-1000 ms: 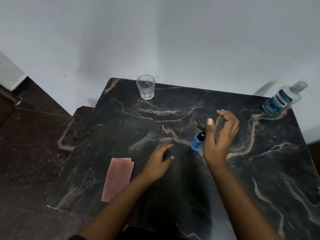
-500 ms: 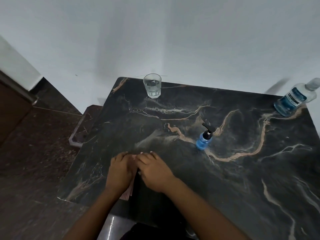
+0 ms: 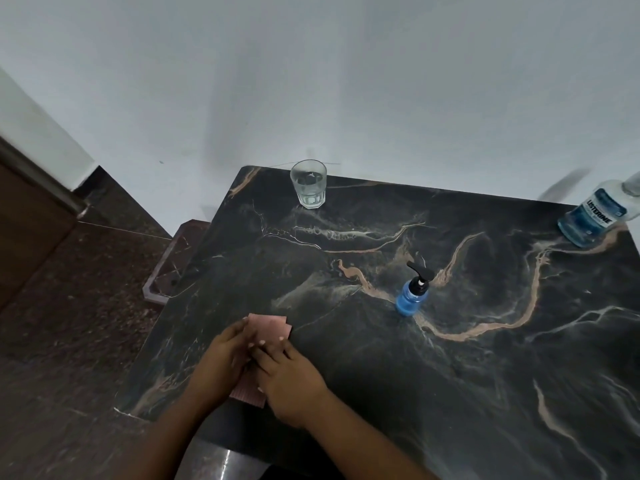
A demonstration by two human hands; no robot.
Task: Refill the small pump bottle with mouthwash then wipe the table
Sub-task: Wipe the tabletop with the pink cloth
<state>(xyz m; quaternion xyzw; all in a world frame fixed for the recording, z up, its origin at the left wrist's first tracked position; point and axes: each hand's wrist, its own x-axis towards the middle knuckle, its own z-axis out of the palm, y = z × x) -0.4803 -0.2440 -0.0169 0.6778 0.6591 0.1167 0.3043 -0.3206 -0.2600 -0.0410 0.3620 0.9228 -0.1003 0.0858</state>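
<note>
The head view shows both hands lying on a pink cloth [image 3: 269,326] near the front left of the dark marble table [image 3: 485,393]. The left hand [image 3: 221,362] and right hand [image 3: 291,379] rest side by side, fingers extended flat on it, gripping nothing. The small pump bottle [image 3: 412,294] stands upright mid-table, well apart. The mouthwash bottle [image 3: 595,216] occupies the far right corner, a glass [image 3: 309,184] the far edge.

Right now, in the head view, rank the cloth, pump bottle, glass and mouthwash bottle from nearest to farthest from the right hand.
From the right hand:
1. Pink cloth: under both hands, near the table's front left.
2. Small pump bottle: mid-table, ahead and to the right.
3. Glass: back edge, ahead.
4. Mouthwash bottle: far right back corner.
</note>
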